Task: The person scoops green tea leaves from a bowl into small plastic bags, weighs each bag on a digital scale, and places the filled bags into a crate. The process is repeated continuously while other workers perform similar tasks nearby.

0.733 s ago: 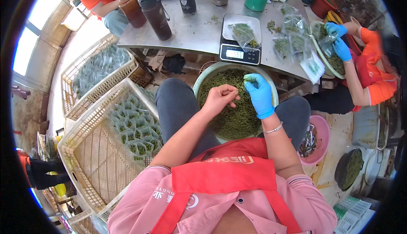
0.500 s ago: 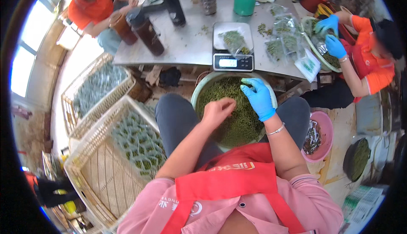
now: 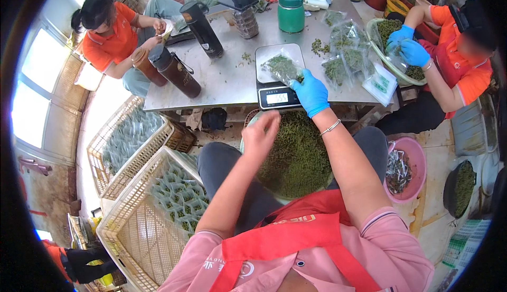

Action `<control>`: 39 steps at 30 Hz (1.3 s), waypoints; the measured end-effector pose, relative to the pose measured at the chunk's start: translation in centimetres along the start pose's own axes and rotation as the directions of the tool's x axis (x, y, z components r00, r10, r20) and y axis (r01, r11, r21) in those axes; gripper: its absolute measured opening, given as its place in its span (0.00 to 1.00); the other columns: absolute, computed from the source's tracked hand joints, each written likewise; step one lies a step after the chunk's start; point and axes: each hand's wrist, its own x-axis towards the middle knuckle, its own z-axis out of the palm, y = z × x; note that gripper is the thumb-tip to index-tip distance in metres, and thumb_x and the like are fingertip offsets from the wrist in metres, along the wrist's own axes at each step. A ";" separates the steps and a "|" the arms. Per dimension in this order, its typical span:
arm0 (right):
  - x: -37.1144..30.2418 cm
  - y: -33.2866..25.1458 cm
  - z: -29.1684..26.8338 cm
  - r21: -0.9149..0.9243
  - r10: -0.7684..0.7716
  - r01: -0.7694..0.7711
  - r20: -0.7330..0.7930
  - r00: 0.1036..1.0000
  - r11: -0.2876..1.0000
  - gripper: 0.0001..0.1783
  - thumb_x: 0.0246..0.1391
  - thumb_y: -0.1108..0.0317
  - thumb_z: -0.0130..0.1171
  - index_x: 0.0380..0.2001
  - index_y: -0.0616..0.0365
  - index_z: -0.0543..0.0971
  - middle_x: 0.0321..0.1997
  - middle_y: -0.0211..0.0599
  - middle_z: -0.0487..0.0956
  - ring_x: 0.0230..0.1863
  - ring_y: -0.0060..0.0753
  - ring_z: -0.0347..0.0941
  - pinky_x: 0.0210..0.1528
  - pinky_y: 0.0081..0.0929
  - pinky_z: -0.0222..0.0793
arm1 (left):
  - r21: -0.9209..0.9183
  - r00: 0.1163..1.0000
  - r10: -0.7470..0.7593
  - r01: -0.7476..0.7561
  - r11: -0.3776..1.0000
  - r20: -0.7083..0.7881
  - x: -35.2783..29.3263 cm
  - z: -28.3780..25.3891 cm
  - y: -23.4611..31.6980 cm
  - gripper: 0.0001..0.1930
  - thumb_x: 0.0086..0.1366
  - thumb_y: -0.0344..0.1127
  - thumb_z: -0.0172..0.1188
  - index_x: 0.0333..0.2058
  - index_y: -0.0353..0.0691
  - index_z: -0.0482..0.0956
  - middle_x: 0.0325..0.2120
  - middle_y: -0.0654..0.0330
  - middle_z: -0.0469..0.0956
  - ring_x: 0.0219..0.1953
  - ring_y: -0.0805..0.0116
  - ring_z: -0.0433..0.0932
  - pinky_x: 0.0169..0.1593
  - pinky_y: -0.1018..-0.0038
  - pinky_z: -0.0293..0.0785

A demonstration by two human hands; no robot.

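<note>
My right hand (image 3: 310, 95), in a blue glove, reaches to the scale. Its fingers close on the right edge of a clear plastic bag (image 3: 282, 68), partly filled with small green berries like green peppercorns. The bag lies on the pan of a digital scale (image 3: 278, 97) with a lit display, at the table's near edge. My bare left hand (image 3: 260, 137) hovers over the near rim of the table, above the left side of a basin of loose green berries (image 3: 296, 154) between my knees. Its fingers are bent together; what they hold, if anything, is too small to see.
Filled bags (image 3: 348, 54) lie right of the scale. Dark bottles (image 3: 177, 72) and a green-lidded jar (image 3: 291, 12) stand on the metal table (image 3: 227, 88). Plastic crates (image 3: 140, 228) with bagged goods sit left, a pink basin (image 3: 414, 160) right. Two co-workers (image 3: 113, 38) flank the table.
My right hand has risen from the basin to the bag on the scale. My left hand has shifted a little left, away from the berries. The view has tilted slightly.
</note>
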 end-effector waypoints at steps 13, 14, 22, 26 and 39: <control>1.1 -0.7 -0.5 0.116 0.093 -0.103 0.089 0.992 0.988 0.22 0.50 0.48 0.53 0.41 0.52 0.75 0.30 0.51 0.79 0.34 0.56 0.76 0.36 0.46 0.71 | 0.496 0.917 0.373 -0.391 0.775 0.140 17.1 8.2 0.4 0.21 0.61 0.47 0.55 0.50 0.44 0.73 0.44 0.54 0.77 0.53 0.52 0.70 0.57 0.57 0.60; 1.3 -0.9 -0.7 0.084 0.111 -0.121 0.120 0.987 0.989 0.21 0.50 0.49 0.53 0.40 0.52 0.76 0.30 0.51 0.79 0.34 0.56 0.75 0.37 0.46 0.71 | 0.519 0.916 0.377 -0.391 0.760 0.138 17.0 8.7 -0.5 0.22 0.61 0.48 0.55 0.51 0.44 0.72 0.45 0.56 0.76 0.53 0.53 0.70 0.57 0.56 0.60; 1.1 -0.3 -2.3 0.137 0.008 -0.035 0.193 0.981 0.990 0.18 0.48 0.53 0.55 0.36 0.53 0.78 0.33 0.50 0.79 0.37 0.56 0.75 0.40 0.45 0.70 | 0.592 0.890 0.414 -0.440 0.675 0.190 16.3 8.8 -1.5 0.24 0.60 0.47 0.55 0.55 0.51 0.69 0.54 0.63 0.71 0.57 0.55 0.67 0.59 0.54 0.58; 0.3 1.3 -1.6 0.408 0.027 -0.103 0.189 0.982 0.907 0.08 0.47 0.68 0.60 0.30 0.61 0.77 0.20 0.37 0.77 0.20 0.29 0.73 0.25 0.28 0.68 | 0.627 0.853 0.489 -0.485 0.610 0.184 16.3 8.9 -1.5 0.25 0.58 0.46 0.58 0.55 0.53 0.69 0.53 0.63 0.72 0.56 0.56 0.68 0.58 0.53 0.59; -7.6 2.0 -4.8 0.729 0.141 -0.429 0.423 0.895 0.534 0.13 0.52 0.69 0.60 0.39 0.64 0.76 0.21 0.33 0.77 0.17 0.19 0.69 0.18 0.18 0.65 | 0.045 0.864 0.487 -0.485 0.873 -0.129 13.3 2.6 0.4 0.09 0.56 0.31 0.59 0.38 0.42 0.80 0.32 0.56 0.80 0.34 0.53 0.76 0.42 0.63 0.69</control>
